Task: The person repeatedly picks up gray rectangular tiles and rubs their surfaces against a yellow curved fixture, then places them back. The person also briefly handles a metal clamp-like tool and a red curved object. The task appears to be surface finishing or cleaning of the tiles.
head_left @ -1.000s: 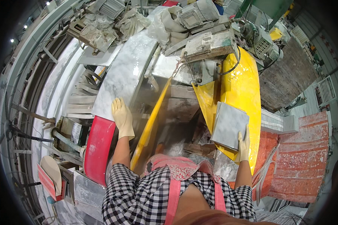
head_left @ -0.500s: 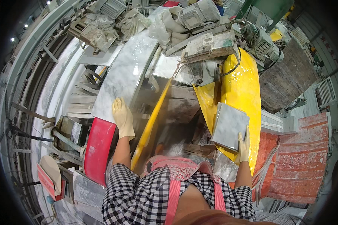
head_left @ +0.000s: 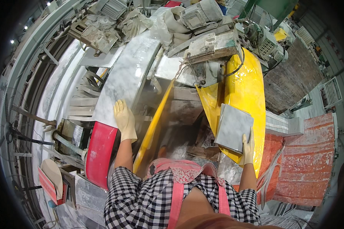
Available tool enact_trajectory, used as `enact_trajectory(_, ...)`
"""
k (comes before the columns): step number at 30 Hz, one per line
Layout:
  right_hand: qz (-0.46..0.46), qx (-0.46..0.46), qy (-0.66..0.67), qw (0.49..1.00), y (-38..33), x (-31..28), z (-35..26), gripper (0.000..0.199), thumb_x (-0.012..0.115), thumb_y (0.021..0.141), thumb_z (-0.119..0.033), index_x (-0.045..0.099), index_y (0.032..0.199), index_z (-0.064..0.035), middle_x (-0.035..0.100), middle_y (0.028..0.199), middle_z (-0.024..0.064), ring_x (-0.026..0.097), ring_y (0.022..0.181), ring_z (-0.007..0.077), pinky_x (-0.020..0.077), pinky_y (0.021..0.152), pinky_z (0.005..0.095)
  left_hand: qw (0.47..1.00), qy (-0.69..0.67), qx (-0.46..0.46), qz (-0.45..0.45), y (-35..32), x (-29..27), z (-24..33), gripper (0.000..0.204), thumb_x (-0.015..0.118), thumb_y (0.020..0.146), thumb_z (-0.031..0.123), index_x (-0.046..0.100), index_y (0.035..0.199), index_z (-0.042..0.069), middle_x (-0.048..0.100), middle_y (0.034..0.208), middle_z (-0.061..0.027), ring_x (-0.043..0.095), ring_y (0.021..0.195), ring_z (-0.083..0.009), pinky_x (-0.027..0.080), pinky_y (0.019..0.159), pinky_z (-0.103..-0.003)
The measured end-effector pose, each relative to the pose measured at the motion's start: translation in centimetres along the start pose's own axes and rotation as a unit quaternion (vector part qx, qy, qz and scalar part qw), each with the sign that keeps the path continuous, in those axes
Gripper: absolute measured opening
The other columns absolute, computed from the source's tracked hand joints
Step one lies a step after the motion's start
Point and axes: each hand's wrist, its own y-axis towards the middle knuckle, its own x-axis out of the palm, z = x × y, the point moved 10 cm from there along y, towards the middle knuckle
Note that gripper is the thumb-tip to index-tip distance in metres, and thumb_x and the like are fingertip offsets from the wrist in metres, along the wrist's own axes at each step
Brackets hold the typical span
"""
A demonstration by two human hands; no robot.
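My left hand (head_left: 124, 120), in a cream rubber glove, lies flat with its fingers stretched out on the near right edge of a glossy white-and-grey marble strip (head_left: 130, 72). That strip meets a red surface (head_left: 101, 154) just below the hand. On the right, my gloved right hand (head_left: 248, 148) grips the lower right edge of a small stack of grey marble tiles (head_left: 235, 128), thumb on top and fingers along the side. The tiles rest at a tilt on a wet, shiny yellow sheet (head_left: 248, 87); the fingertips underneath are hidden.
A narrow yellow strip (head_left: 156, 122) slants beside a dark gap in front of me. Dusty motors (head_left: 202, 14) and a worn block (head_left: 214, 45) stand at the back. Grey flaps (head_left: 82, 101) lie left of the marble, an orange sheet (head_left: 307, 160) at the right.
The line where the marble strip meets the red surface has shifted slightly toward me. Both hands and the tile stack stay practically where they were.
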Motion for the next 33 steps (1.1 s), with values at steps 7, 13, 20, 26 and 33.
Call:
enact_trajectory(7,-0.002,0.001,-0.001,1.0,0.05,0.05,0.1,0.068,0.062,0.1,-0.025,0.035,0.159,-0.0036,0.036,0.163,0.02,0.032,0.152,0.0336,0.0229,0.126,0.0396,1.0,0.007,0.01,0.01,-0.06,-0.09,0.07,0.045,0.058,0.092,0.011,0.061,0.134,-0.005,0.061,0.136,-0.0247,0.053,0.132,-0.0403,0.037,0.118,-0.047)
enact_trajectory(13,-0.001,0.0,0.022,1.0,-0.15,0.01,-0.37,0.068,0.062,0.1,-0.025,0.035,0.159,-0.0043,0.037,0.163,0.0199,0.033,0.152,0.0337,0.0233,0.125,0.0394,1.0,0.011,-0.003,-0.012,-0.04,0.37,-0.12,0.046,0.056,0.094,0.011,0.06,0.136,-0.005,0.06,0.14,-0.0245,0.053,0.133,-0.0396,0.035,0.119,-0.047)
enact_trajectory(20,-0.01,0.003,0.026,1.0,-0.34,-0.08,-0.79,0.07,0.062,0.101,-0.031,0.034,0.161,-0.0086,0.036,0.162,0.0213,0.034,0.15,0.0352,0.0246,0.124,0.0414,1.0,0.007,-0.007,-0.019,-0.12,0.45,-0.16,0.045,0.055,0.095,0.013,0.059,0.136,-0.004,0.059,0.142,-0.0241,0.051,0.136,-0.0385,0.034,0.12,-0.046)
enact_trajectory(26,-0.003,-0.013,0.003,1.0,0.04,0.0,-0.27,0.068,0.062,0.1,-0.024,0.035,0.159,-0.0053,0.037,0.162,0.0209,0.035,0.15,0.0345,0.0249,0.125,0.0407,1.0,0.007,-0.009,-0.023,-0.05,0.54,-0.19,0.044,0.055,0.095,0.013,0.06,0.136,-0.004,0.059,0.141,-0.0245,0.051,0.135,-0.0387,0.034,0.12,-0.046)
enact_trajectory(33,-0.003,0.009,0.036,0.999,-0.36,-0.01,-0.72,0.067,0.063,0.101,-0.023,0.035,0.161,-0.0095,0.037,0.162,0.0205,0.035,0.149,0.0349,0.0251,0.124,0.0416,1.0,0.003,-0.002,-0.003,-0.05,0.35,-0.13,0.042,0.054,0.095,0.011,0.061,0.134,-0.005,0.061,0.138,-0.025,0.053,0.133,-0.0387,0.036,0.118,-0.046)
